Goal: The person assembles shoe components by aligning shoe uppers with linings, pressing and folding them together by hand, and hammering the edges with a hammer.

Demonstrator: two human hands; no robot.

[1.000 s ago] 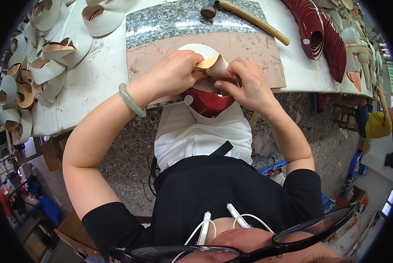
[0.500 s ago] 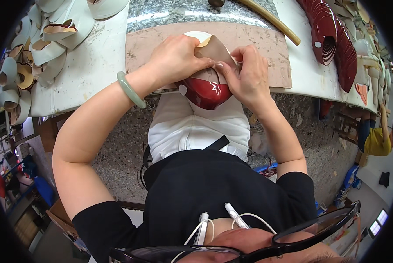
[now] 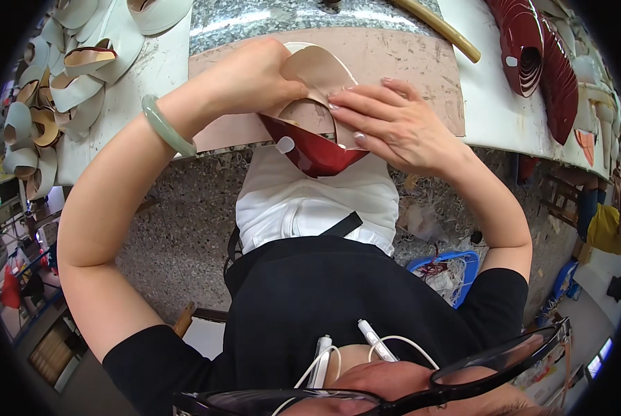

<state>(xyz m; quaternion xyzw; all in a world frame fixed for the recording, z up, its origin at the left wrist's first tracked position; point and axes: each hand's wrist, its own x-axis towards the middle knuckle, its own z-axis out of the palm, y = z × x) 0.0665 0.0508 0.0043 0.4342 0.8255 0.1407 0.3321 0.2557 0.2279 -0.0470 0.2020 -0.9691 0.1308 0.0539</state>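
Note:
A glossy dark red shoe upper with a beige lining lies at the near edge of the tan work board, its red toe hanging over my lap. A small pale sticker is on its left side. My left hand is closed on the lining's left side, thumb pointing inward. My right hand lies across the right side, its fingers stretched out and pressed flat on the lining. Between the hands the upper gapes, and its curved inner edge shows. The fingertips of my left hand are hidden behind the lining.
The tan board rests on a white table with a speckled stone slab behind it. A wooden handle lies at the back right. Nested red uppers stand at the far right; pale lining pieces pile up at left.
My right hand has gone from pinching the upper's edge to lying flat with fingers extended. My left hand has shifted left and up, and the upper has opened wider.

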